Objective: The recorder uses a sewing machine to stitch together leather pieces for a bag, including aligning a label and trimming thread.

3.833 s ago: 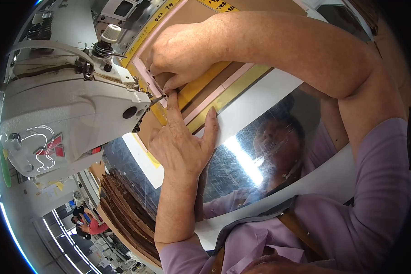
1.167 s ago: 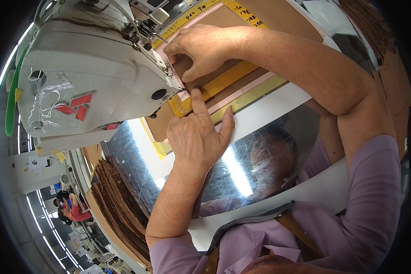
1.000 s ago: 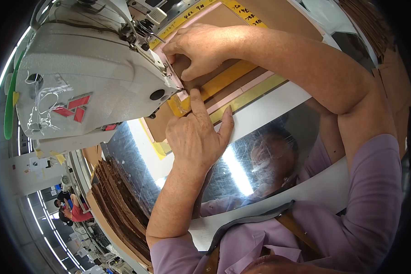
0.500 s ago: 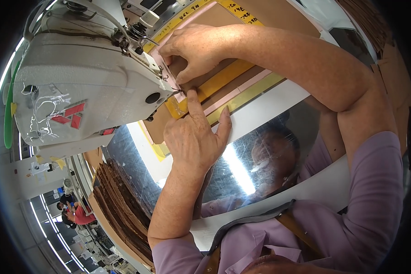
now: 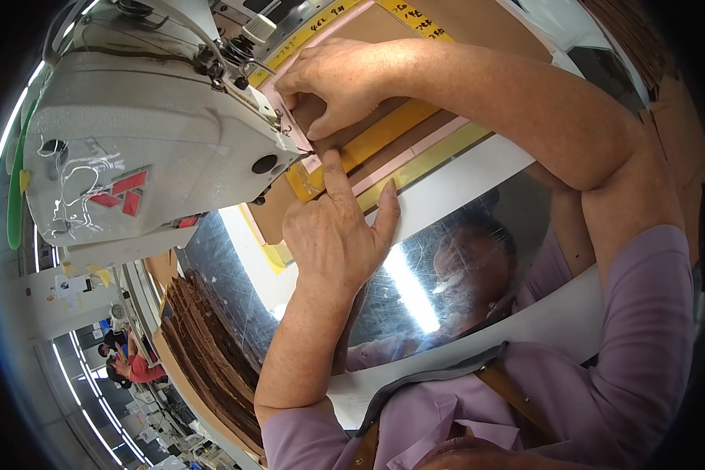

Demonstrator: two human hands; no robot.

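Observation:
A flat sewing template with yellow and pink strips around brown panels lies under the head of a white sewing machine. My left hand rests on its near side, index finger stretched toward the needle area and thumb spread. Some of its other fingers are out of sight. Beyond it, my right hand arches over the template with bent fingers, thumb apart and its tip near the needle area. Both hands press on the template; neither grips anything visible. The needle itself is too small to make out.
A stack of brown pieces stands at the left of the shiny, scratched metal tabletop. More brown sheets are at the far right. Thread guides and a white knob sit atop the machine. Other people are in the background.
The view has shifted very slightly. Both hands and the template keep almost the same place by the needle area.

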